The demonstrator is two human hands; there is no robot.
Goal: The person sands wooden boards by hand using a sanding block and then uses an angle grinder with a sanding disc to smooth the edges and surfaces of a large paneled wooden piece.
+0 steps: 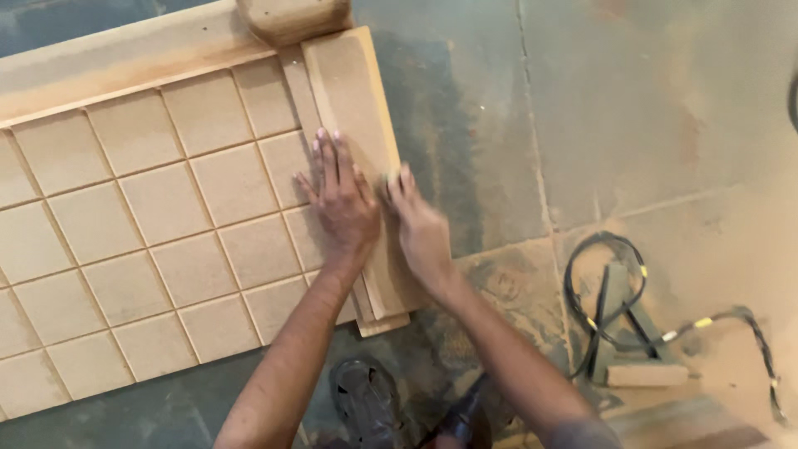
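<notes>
On the right edge of the grooved fibreboard panel (pixel 150 241), both of your hands press down on a narrow flat strip (pixel 353 91) of the same tan board. Your left hand (pixel 342 204) lies palm down with its fingers spread, partly on the panel's outermost column of squares and partly on the strip, fingertips pointing away from you. Your right hand (pixel 422 233) rests just to the right of it, fingers held close together and flat along the strip's outer edge. Neither hand pinches anything. The strip runs along the panel's right side, touching it, from the far corner down past the panel's near edge. At that far corner, a rounded wooden block (pixel 293 18) sits against the strip's top end. Well to the right of the panel, a looped black cable (pixel 603 291) lies on the dusty stone floor (pixel 648 108). Just below the panel's near right corner, a sandalled foot (pixel 366 403) shows.
</notes>
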